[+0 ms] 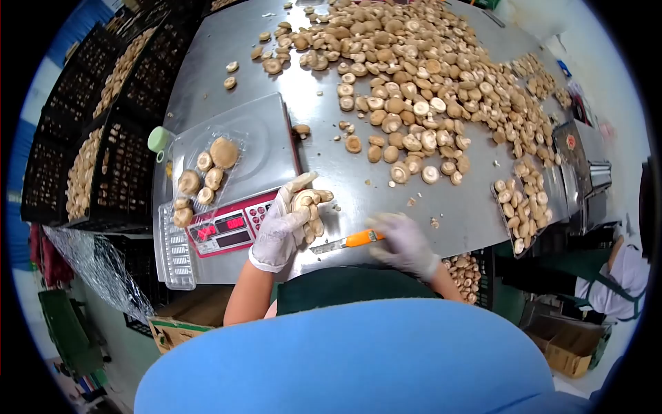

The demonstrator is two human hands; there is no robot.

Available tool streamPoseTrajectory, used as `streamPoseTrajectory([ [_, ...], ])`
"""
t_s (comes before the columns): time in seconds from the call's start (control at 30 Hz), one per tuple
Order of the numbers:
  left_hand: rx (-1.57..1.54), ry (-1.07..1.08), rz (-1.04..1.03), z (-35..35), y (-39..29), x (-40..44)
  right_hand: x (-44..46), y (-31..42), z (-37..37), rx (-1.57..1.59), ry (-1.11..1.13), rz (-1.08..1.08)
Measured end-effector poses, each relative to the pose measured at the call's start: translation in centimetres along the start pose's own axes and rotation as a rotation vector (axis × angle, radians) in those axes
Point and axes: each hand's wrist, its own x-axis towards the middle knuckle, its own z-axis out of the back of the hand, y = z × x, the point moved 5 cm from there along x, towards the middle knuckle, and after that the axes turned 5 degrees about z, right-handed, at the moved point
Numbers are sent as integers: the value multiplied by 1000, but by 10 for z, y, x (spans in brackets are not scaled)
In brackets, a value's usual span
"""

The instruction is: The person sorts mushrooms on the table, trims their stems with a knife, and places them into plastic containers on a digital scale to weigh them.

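Metal table (321, 148) carried heaped mushrooms (414, 58), digital scale (265, 141) sat at left, orange-handled knife (360, 238) lay near front edge

- Flat silver weighing scale w/ red control panel (265, 152), L of white-gloved L hand's (281, 224) grip: R display window (236, 223) shows lit red digits, approx. "000"; decimal pt. unclear.
- L display window (205, 232), farther L of grip: red digits, too blurred to read.
- Keypad (258, 212), just beside grip: key labels too sm. to read.
- Dk. grey rect. box (576, 164), far R of grip: round red mark (571, 142), illegible.
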Motion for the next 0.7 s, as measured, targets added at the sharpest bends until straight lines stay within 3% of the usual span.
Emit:
streamPoseTrajectory([
  [0.13,-204,230,96,-2,18,7,12,-4,-25,-247,-7,83],
  [0.3,-304,181,178,-6,34,10,-4,-37,-6,-167,99,-177],
  [0.37,-302,247,159,-13,36,12,-14,-44,3,-146,17,-171],
  [0.43,-305,242,168,-9,45,18,-23,-55,10,-37,-136,-300],
  [0.53,-301,237,280,-16,52,24,-28,-65,10,25,-274,-254],
  [0.63,8,204,259,-26,58,33,-19,-52,19,-61,-145,-162],
  [0.7,225,265,285,-45,63,40,-25,-52,40,-143,-225,-134],
])
